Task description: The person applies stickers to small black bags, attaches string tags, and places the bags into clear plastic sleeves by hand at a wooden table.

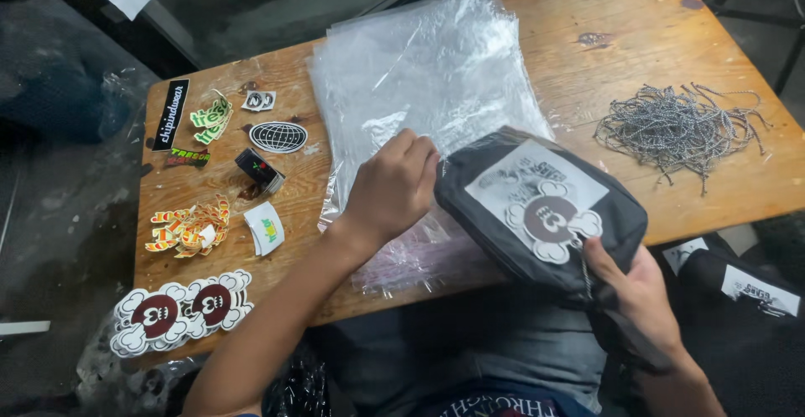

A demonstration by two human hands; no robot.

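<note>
The left hand [392, 184] is curled with its fingertips pinching the top sheet of a stack of clear plastic bags [419, 73]. The right hand [641, 287] grips the lower corner of a black fabric pouch [541, 207], holding it tilted over the table's near edge, just beside the stack and above the person's lap. The pouch bears a white printed patch with a cartoon cloud-shaped figure. As far as can be judged, the pouch is not yet bagged; more black pouches [738, 287] lie low at the right. The worn wooden table [637, 31] also carries a tangle of grey cords [679, 128] on the right and assorted stickers on the left, including two cloud-shaped stickers [180, 310]. A dark concrete floor surrounds it.
</note>
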